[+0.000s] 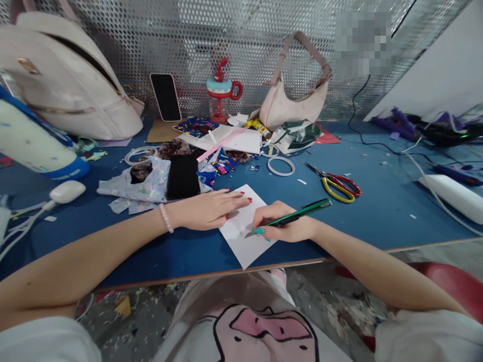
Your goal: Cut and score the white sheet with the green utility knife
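A white sheet of paper (243, 251) lies slantwise at the table's front edge. My left hand (206, 208) rests flat on its left side, fingers stretched out and apart. In my right hand (285, 223) is a green utility knife (302, 212), gripped much like a pen. The knife slants up to the right, and its thin blade tip is at the paper's surface. Whether the blade has cut into the sheet I cannot tell. Just left of the paper, beyond my left hand, sit a black pad (183, 177) and patterned fabric scraps (132, 183).
Scissors (337, 187) with red and yellow handles lie to the right, near a roll of tape (281, 166). Farther back stand a phone (166, 98), a red-lidded cup (219, 98) and a handbag (296, 103). A backpack (71, 75) and bottle (37, 136) occupy the left.
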A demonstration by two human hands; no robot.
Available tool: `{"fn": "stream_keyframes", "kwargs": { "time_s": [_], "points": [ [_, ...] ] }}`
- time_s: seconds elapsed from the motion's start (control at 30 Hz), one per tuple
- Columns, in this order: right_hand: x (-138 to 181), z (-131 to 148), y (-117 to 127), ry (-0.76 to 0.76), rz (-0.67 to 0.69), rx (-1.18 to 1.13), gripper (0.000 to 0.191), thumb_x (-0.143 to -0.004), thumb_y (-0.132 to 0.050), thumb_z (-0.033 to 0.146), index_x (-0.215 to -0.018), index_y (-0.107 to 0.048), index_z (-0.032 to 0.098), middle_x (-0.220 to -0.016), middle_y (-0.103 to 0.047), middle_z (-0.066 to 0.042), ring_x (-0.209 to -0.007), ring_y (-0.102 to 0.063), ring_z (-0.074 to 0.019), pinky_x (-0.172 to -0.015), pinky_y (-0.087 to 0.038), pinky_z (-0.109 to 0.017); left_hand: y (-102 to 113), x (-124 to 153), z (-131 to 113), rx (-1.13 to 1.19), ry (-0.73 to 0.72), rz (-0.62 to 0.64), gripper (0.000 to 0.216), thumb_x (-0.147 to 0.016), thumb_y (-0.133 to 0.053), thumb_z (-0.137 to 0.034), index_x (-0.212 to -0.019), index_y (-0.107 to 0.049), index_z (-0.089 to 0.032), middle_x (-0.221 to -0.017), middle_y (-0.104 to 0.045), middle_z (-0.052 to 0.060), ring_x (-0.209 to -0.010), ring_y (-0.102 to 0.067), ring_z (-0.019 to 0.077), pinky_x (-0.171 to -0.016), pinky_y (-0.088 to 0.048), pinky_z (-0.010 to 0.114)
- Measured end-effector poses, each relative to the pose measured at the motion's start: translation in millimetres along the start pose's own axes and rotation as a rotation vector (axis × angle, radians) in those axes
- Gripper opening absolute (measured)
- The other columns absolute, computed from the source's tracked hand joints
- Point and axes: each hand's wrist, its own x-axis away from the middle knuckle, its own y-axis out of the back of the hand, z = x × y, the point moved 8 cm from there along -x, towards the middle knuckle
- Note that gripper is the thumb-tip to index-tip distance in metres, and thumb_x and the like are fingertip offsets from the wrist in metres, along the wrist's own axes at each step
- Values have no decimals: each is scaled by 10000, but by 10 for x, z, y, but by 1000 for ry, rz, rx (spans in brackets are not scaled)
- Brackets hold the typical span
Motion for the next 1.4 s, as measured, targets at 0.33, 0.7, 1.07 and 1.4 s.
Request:
{"fn": "stream_keyframes", "kwargs": {
  "time_s": [0.33,0.7,1.07,1.4],
  "points": [
    [-11,49,-17,-9,13,-3,114,-893,-516,234,-822,-560,156,-600,-596,15,-510,-521,-69,-500,-396,-167,-12,7,-6,-27,-55,-21,785,-874,-509,-553,-1482,-265,-121,-1563,-184,141,-1462,-66,302,-1177,-110,458],
    [21,-30,218,-67,-294,-76,33,-838,-534,171,-848,-508,188,-598,-548,44,-480,-479,-70,-458,-367,-185,40,31,-65,-129,-153,-139,824,-845,-568,-600,-1419,-385,-38,-1483,-350,201,-1431,-216,315,-1171,-212,400],
    [107,-109,466,-42,-505,-709,232,-828,-623,381,-717,-504,216,-426,-416,80,-345,-317,-77,-396,-281,-228,706,357,-270,-471,-276,-529,758,-856,-587,-556,-1408,-358,-90,-1341,-527,213,-1354,-389,298,-1118,-361,442],
    [125,-54,425,-10,-395,-738,264,-842,-595,420,-709,-467,230,-362,-388,86,-319,-288,-93,-392,-264,-239,1255,842,24,-789,63,-922,769,-866,-503,-635,-1449,-255,-200,-1422,-453,144,-1367,-348,340,-1092,-371,495]
  ]
}}
